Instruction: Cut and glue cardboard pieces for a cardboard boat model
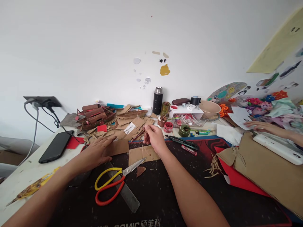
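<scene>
My left hand (98, 152) lies flat with fingers stretched out on a brown cardboard piece (119, 147) at the near edge of a heap of cardboard scraps (125, 124). My right hand (153, 138) is raised just above another cardboard piece (142, 154), thumb and fingers pinched together; what they hold is too small to make out. Scissors (111, 184) with one yellow and one red handle lie open on the black mat (153, 195) in front of me, across a metal ruler (129, 197).
A black phone (56, 146) lies at left, a cardboard model boat (94, 116) behind the scraps. A black flask (157, 100), paint pots (168, 126), a utility knife (183, 142) and a bowl (209, 108) stand beyond. Another person's hand (259, 126) rests at right, near a big cardboard sheet (267, 170).
</scene>
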`<action>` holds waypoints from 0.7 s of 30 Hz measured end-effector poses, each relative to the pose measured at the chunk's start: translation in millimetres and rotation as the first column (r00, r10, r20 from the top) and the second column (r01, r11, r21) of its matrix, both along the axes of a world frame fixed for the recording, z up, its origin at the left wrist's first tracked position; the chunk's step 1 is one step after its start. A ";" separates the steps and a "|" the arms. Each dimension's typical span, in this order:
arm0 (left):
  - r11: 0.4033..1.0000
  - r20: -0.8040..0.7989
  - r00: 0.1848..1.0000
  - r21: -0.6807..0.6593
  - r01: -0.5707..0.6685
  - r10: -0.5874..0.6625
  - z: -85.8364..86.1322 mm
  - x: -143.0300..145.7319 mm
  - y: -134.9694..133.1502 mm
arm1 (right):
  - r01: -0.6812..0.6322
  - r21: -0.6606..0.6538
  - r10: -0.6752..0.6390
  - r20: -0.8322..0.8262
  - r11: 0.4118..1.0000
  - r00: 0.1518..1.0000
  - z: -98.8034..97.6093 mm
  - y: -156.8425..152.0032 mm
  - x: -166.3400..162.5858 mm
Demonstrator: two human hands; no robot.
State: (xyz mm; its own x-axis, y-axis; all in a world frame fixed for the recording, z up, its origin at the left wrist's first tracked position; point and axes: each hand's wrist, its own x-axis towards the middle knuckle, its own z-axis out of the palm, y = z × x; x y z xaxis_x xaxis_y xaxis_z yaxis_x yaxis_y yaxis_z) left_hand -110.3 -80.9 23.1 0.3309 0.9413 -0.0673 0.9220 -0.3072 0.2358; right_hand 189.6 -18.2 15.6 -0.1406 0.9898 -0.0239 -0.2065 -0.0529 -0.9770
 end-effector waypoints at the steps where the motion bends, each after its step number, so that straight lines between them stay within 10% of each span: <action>1: 1.000 0.005 1.000 0.006 0.000 -0.001 -0.4 0.0 0.4 | -0.003 0.002 0.003 0.001 1.000 1.000 0.3 -0.3 0.0; 21: 0.942 -0.051 0.998 0.334 -0.022 0.041 17.7 3.6 -13.9 | -0.011 0.026 0.010 0.035 1.000 0.999 1.4 -2.1 -0.1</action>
State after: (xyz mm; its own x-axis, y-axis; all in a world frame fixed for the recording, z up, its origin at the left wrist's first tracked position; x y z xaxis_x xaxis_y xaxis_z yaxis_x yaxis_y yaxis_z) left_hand -106.7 -94.9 40.8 0.3054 0.9231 0.2339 0.9414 -0.3296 0.0719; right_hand 189.5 -20.2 17.0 -0.1506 0.9886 -0.0030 -0.1718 -0.0291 -0.9847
